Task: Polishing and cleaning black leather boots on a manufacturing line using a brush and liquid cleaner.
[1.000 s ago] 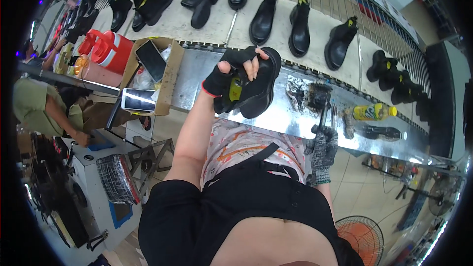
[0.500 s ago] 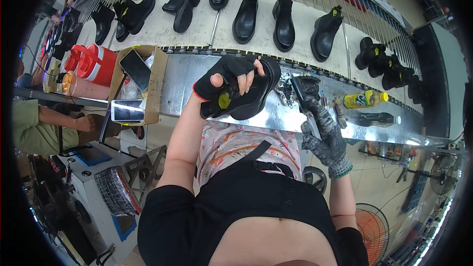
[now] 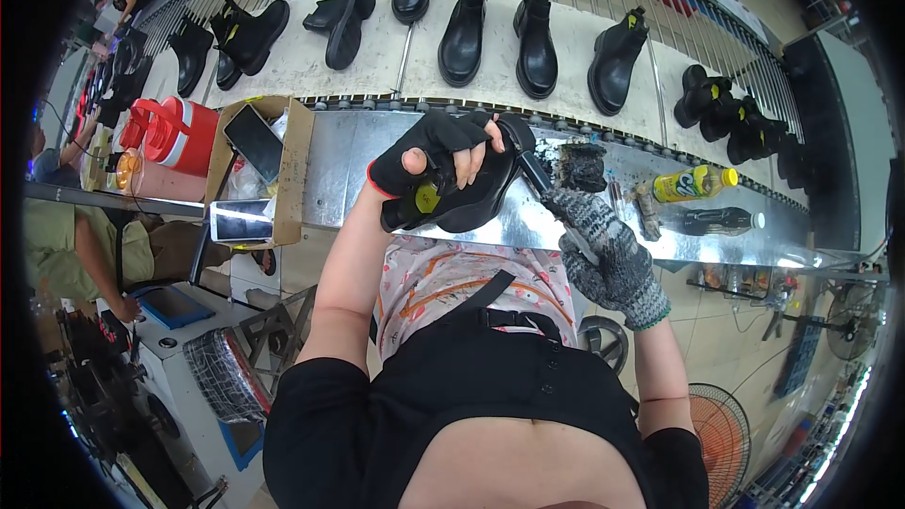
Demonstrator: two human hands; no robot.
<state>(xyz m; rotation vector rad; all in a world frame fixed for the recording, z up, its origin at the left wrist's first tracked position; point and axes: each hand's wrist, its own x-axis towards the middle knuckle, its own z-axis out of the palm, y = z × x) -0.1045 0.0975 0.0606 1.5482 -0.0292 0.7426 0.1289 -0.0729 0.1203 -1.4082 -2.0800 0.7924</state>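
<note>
Left grip (image 3: 434,153) clamps boot (image 3: 476,210), right grip (image 3: 608,253) clamps tool (image 3: 534,172); bottles (image 3: 693,185) and carton (image 3: 298,160) flank them.

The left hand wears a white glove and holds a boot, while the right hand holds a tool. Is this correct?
Not quite: the head view shows that the left hand wears a black glove, not a white one. It does hold a boot, while the right hand holds a tool.

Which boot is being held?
The black boot in the left hand, over the metal bench; the boots beyond rest on the conveyor.
</note>
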